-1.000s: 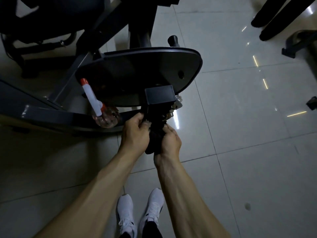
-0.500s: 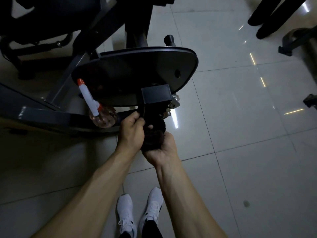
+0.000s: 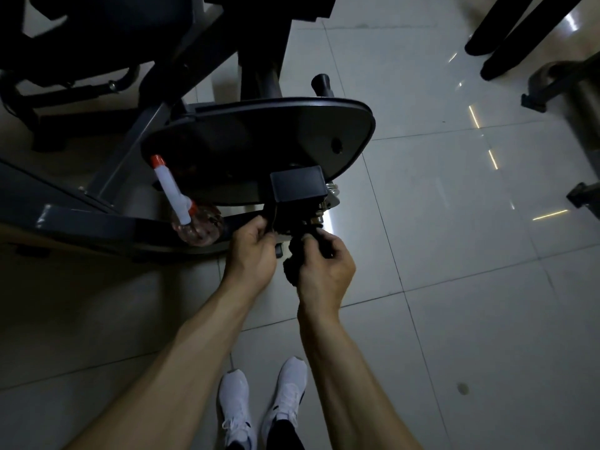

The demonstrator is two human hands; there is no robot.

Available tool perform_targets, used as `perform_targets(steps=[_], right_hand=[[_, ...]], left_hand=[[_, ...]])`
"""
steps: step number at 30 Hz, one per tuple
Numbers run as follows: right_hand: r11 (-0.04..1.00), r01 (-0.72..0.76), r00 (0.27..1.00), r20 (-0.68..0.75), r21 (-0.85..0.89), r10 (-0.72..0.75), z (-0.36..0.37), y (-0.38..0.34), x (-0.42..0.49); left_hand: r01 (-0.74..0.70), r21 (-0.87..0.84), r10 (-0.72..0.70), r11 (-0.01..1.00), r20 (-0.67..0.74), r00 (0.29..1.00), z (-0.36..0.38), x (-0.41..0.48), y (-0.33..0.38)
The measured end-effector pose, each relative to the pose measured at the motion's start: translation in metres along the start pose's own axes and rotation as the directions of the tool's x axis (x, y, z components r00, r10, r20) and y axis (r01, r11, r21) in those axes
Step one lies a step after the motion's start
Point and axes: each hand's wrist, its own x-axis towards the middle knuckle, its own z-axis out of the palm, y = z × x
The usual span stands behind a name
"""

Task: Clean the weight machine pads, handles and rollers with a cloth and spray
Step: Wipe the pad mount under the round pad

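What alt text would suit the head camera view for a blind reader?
A person's right hand grips a dark cloth at the bracket under a black weight machine pad, left hand curled beside it. A spray bottle sits leftward.

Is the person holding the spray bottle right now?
No, the spray bottle rests against the machine frame; the left hand grips a dark machine part and the right hand the black cloth.

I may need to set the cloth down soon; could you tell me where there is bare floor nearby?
Bare tiles lie right of the pad and right hand, out to the stands, and around the shoes. Left of the left hand is crowded: frame, bottle.
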Motion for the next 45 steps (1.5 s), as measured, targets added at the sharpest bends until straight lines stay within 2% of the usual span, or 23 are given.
perform_targets(steps=[3, 8, 10, 13, 15, 19, 20, 21, 22, 23, 24, 25, 26, 27, 30, 33, 35, 37, 38, 40, 41, 43, 45], right_hand=[[0.971, 0.211, 0.977, 0.028, -0.114, -0.209, -0.001, 0.009, -0.003], [0.998, 0.065, 0.996, -0.063, -0.021, -0.066, 0.009, 0.011, 0.001], [0.970, 0.203, 0.973, -0.083, -0.136, -0.216, 0.010, 0.005, -0.009], [0.668, 0.571, 0.795, 0.120, -0.478, -0.594, -0.007, 0.005, -0.013], [0.474, 0.651, 0.712, 0.260, -0.593, -0.652, -0.017, 0.007, -0.007], [0.287, 0.784, 0.587, 0.506, -0.550, -0.632, -0.032, 0.008, 0.000], [0.269, 0.828, 0.542, 0.580, -0.492, -0.608, -0.035, 0.011, 0.000], [0.335, 0.827, 0.557, 0.574, -0.452, -0.600, -0.039, 0.013, 0.000], [0.510, 0.747, 0.665, 0.456, -0.427, -0.592, -0.041, 0.013, -0.001], [0.759, 0.551, 0.835, 0.235, -0.347, -0.498, -0.038, 0.010, 0.000], [0.956, 0.262, 0.965, 0.013, -0.133, -0.263, -0.033, 0.003, 0.001], [0.994, 0.012, 0.997, -0.080, 0.111, -0.003, -0.026, -0.001, 0.003], [0.961, -0.111, 0.988, -0.076, 0.251, 0.134, -0.016, -0.005, 0.002], [0.954, -0.132, 0.988, -0.043, 0.270, 0.149, -0.006, -0.008, -0.002], [0.977, 0.199, 0.979, 0.048, -0.082, -0.196, 0.011, -0.004, -0.024], [0.837, 0.349, 0.933, 0.074, -0.422, -0.352, 0.005, 0.008, -0.019], [0.779, 0.417, 0.904, 0.126, -0.468, -0.409, 0.000, 0.005, -0.011], [0.844, 0.389, 0.920, 0.114, -0.370, -0.374, 0.001, -0.003, -0.010], [0.909, 0.301, 0.953, 0.050, -0.286, -0.300, 0.004, -0.005, -0.009], [0.999, -0.020, 0.997, -0.074, -0.041, 0.017, 0.013, -0.007, 0.000], [0.969, -0.212, 0.975, -0.044, 0.124, 0.218, 0.018, -0.008, 0.004], [0.746, -0.558, 0.829, 0.210, 0.363, 0.518, 0.021, -0.009, 0.007], [0.615, -0.679, 0.734, 0.364, 0.399, 0.574, 0.018, -0.006, 0.006]], left_hand=[[0.000, -0.015, 0.000, 1.000, 0.009, 1.000, -0.002, 0.001, 0.001], [0.021, -0.006, -0.021, 1.000, 0.018, 1.000, -0.002, 0.000, 0.001], [0.030, -0.010, -0.030, 0.999, 0.021, 0.999, -0.002, 0.000, 0.000], [0.033, 0.010, -0.033, 0.999, 0.010, 0.999, -0.001, 0.000, -0.002], [0.036, 0.007, -0.036, 0.999, -0.006, 0.999, 0.002, -0.002, -0.003], [0.041, -0.023, -0.041, 0.999, -0.017, 0.999, 0.008, -0.008, -0.002], [0.036, -0.023, -0.037, 0.999, -0.031, 0.999, 0.006, -0.008, -0.003], [0.027, -0.008, -0.027, 1.000, -0.042, 0.999, 0.007, -0.008, -0.005], [0.021, 0.015, -0.020, 1.000, -0.047, 0.999, 0.007, -0.007, -0.005], [0.018, 0.034, -0.017, 0.999, -0.048, 0.999, 0.007, -0.006, -0.006], [0.025, 0.037, -0.023, 0.999, -0.043, 0.999, 0.006, -0.006, -0.005], [0.028, 0.026, -0.027, 0.999, -0.039, 0.999, 0.006, -0.006, -0.004], [0.025, 0.022, -0.024, 0.999, -0.041, 0.999, 0.004, -0.005, -0.002], [0.027, 0.022, -0.026, 0.999, -0.038, 0.999, 0.003, -0.004, -0.001], [0.035, 0.001, -0.035, 0.999, -0.011, 0.999, -0.001, -0.003, 0.001], [0.048, 0.022, -0.048, 0.999, 0.001, 0.999, -0.004, -0.001, -0.001], [0.037, 0.030, -0.037, 0.999, -0.001, 0.999, -0.005, -0.001, -0.004], [0.047, 0.021, -0.047, 0.999, -0.014, 0.999, -0.005, 0.001, -0.008], [0.051, 0.013, -0.051, 0.999, -0.019, 0.999, -0.005, 0.001, -0.008], [0.052, 0.004, -0.052, 0.999, -0.035, 0.998, -0.003, 0.002, -0.008], [0.044, 0.005, -0.043, 0.999, -0.041, 0.998, -0.002, 0.002, -0.007], [0.035, 0.007, -0.035, 0.999, -0.042, 0.999, -0.002, 0.002, -0.008], [0.041, 0.014, -0.041, 0.999, -0.031, 0.999, -0.003, 0.001, -0.009]])
